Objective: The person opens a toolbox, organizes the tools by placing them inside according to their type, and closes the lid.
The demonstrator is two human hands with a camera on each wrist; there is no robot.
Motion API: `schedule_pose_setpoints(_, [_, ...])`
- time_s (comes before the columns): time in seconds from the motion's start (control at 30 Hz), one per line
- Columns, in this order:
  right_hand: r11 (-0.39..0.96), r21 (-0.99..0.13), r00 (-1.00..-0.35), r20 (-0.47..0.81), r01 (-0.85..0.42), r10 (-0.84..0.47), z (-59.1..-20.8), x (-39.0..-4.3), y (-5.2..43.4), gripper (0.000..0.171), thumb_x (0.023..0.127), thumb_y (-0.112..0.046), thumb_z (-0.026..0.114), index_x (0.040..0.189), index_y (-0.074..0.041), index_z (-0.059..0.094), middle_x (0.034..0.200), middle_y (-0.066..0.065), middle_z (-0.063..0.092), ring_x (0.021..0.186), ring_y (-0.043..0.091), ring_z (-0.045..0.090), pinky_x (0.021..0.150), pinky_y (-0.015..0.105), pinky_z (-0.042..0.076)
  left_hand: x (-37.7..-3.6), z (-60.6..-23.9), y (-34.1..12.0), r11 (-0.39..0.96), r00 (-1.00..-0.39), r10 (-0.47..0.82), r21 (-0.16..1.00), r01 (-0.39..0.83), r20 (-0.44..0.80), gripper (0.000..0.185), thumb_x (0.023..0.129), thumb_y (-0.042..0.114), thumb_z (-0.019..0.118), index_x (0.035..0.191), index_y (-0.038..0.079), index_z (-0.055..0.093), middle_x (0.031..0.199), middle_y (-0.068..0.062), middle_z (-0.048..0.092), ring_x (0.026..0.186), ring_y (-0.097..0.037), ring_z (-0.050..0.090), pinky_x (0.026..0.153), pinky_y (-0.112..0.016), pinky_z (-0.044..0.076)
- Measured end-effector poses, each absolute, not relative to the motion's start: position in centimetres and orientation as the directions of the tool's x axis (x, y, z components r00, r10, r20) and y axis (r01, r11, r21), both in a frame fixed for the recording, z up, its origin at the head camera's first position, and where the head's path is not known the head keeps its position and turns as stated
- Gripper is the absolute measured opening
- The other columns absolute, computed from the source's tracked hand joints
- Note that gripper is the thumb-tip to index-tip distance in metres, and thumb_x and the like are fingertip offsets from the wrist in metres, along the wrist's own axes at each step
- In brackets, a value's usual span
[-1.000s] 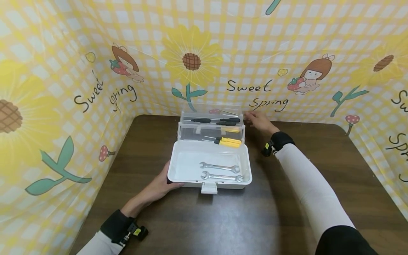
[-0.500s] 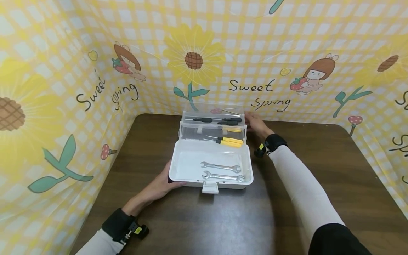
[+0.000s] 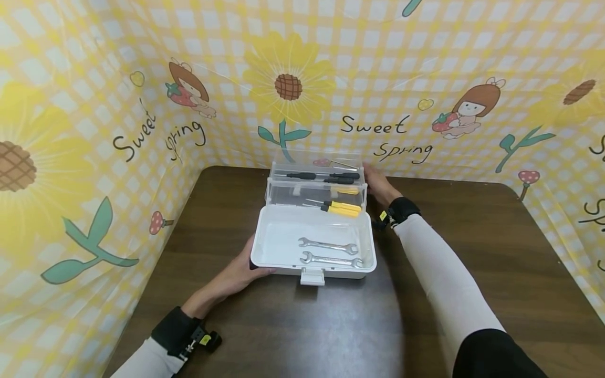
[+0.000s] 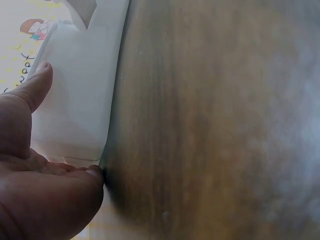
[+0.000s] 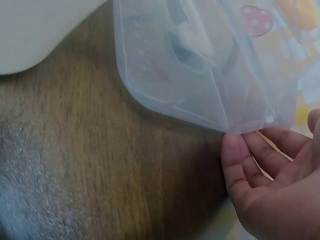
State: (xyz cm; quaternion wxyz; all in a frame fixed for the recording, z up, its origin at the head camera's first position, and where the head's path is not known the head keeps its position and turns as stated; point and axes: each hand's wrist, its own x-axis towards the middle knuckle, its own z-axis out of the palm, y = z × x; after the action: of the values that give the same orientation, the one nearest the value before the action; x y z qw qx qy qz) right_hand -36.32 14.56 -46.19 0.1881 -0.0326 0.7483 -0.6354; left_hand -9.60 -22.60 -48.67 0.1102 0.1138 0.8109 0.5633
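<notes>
Head cam shows the white toolbox (image 3: 283, 239) sitting open mid-table (image 3: 425, 325), two wrenches (image 3: 328, 252) in the bottom and yellow screwdrivers (image 3: 341, 209) in the clear tray (image 3: 315, 197) behind. Left hand (image 3: 241, 270) rests against the box's near-left corner, fingers relaxed and mostly straight. Right hand (image 3: 378, 184) is at the far-right edge of the clear lid (image 5: 200, 75), loosely curled fingertips just touching its corner, not really gripping.

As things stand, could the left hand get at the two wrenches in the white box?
Probably yes. The left hand rests against the white box at its left front corner, the box is open on top, and nothing covers the wrenches.
</notes>
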Motion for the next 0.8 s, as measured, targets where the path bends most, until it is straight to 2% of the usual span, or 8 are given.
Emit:
schedule_pose_setpoints(0.27, [0.194, -0.962, -0.924, -0.244, 0.192, -0.295, -46.09, -36.31, 14.58, 0.06, 0.116, -0.05, 0.031, 0.167, -0.018, 0.033, 0.168, 0.013, 0.038, 0.154, 0.031, 0.036, 0.123, 0.056, 0.03, -9.59, -48.56, -22.59, 0.345, -0.95, 0.306, 0.937, 0.051, -0.061, 0.109, 0.098, 0.023, 0.079, 0.171, 0.016, -0.001, 0.176, -0.018, 0.008, 0.158, -0.038, 0.019, 0.122, -0.063, 0.019])
schedule_pose_setpoints(0.57, [0.155, -0.959, -0.913, -0.273, 0.235, -0.303, -45.92, -36.29, 14.6, 0.062, 0.115, -0.051, 0.034, 0.165, -0.015, 0.038, 0.166, 0.013, 0.042, 0.152, 0.03, 0.038, 0.123, 0.054, 0.03, -9.55, -48.77, -22.33, 0.331, -0.949, 0.312, 0.941, 0.071, -0.038, 0.109, 0.098, 0.017, 0.079, 0.171, 0.015, -0.001, 0.176, -0.019, 0.011, 0.155, -0.038, 0.023, 0.121, -0.062, 0.021])
schedule_pose_setpoints(0.8, [0.082, -0.964, -0.903, -0.265, 0.252, -0.338, -45.68, -36.28, 14.48, 0.066, 0.114, -0.054, 0.033, 0.165, -0.013, 0.037, 0.166, 0.015, 0.04, 0.151, 0.033, 0.038, 0.124, 0.053, 0.028, -9.44, -48.51, -22.31, 0.347, -0.95, 0.307, 0.937, 0.048, -0.065, 0.109, 0.099, 0.021, 0.078, 0.171, 0.016, -0.003, 0.177, -0.018, 0.005, 0.159, -0.039, 0.015, 0.123, -0.063, 0.017])
